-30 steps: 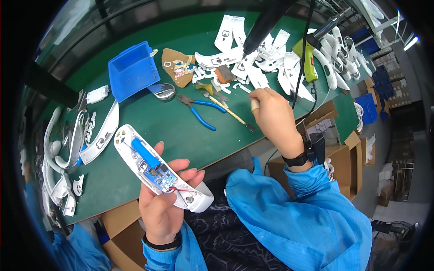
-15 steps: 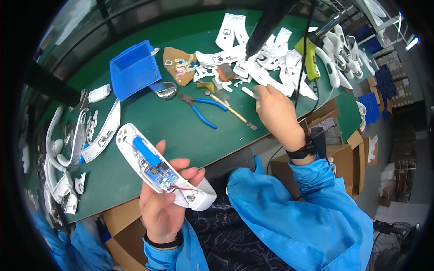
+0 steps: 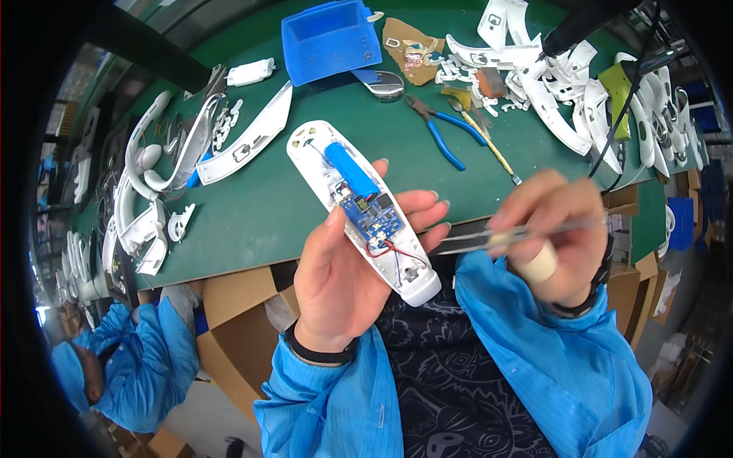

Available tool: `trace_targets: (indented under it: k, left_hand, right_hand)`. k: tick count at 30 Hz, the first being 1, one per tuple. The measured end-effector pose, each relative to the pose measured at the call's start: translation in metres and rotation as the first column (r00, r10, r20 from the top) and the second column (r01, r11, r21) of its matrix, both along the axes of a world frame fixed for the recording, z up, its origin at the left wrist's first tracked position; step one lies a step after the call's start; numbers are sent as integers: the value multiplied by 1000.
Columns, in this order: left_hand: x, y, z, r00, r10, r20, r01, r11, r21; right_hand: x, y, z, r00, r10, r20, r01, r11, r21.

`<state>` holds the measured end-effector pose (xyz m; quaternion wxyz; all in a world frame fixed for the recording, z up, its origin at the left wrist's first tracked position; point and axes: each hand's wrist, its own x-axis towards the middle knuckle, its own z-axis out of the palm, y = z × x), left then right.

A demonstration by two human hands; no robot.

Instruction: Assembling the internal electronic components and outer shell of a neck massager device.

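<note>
My left hand [image 3: 336,278] cradles an opened white device housing [image 3: 311,151], its inside facing up. In it sit a blue cylindrical battery [image 3: 353,172] and a blue circuit board [image 3: 374,221], with thin red and dark wires near the lower end. My right hand [image 3: 565,229], smeared by motion and with a beige wrap on one finger, grips metal tweezers [image 3: 467,243]. Their tips point left toward the housing, near my left fingertips; whether they touch anything I cannot tell.
Blue-handled pliers [image 3: 447,143] and a yellow-handled brush-like tool [image 3: 492,145] lie beyond my hands. Behind them are a blue bin [image 3: 294,65], white shell parts [image 3: 550,114] and a yellow-green power tool [image 3: 617,99]. Curved white parts [image 3: 248,153] lie left. A person [image 3: 145,366] sits lower left.
My right hand has come back from the parts on the table toward the housing, the tweezers now visible in it. The housing stands more upright, and the whole view has shifted.
</note>
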<state>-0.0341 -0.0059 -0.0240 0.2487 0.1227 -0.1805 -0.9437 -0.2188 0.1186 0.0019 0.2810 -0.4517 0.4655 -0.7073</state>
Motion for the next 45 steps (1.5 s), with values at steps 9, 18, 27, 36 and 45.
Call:
trace_targets:
  k: [9, 18, 27, 36, 45]
  left_hand:
    - [-2, -1, 4, 1000, 8, 20, -8, 1000, 13]
    - [-7, 4, 4, 997, -10, 72, 12, 999, -34]
    - [-6, 6, -8, 1000, 0, 1, 0, 999, -42]
    - [-6, 6, -5, 999, 23, 34, -25, 998, 51]
    - [-6, 6, -5, 999, 23, 34, -24, 999, 35]
  right_hand:
    - [17, -14, -12, 821, 58, -568, -121, 990, -74]
    - [31, -22, -24, 602, -246, -759, -30, 944, -330]
    - [35, -28, -32, 538, -253, -804, -33, 947, -320]
    - [37, -20, -39, 645, -256, -720, -89, 911, -404]
    - [26, -6, -39, 703, -64, -709, -158, 957, -243]
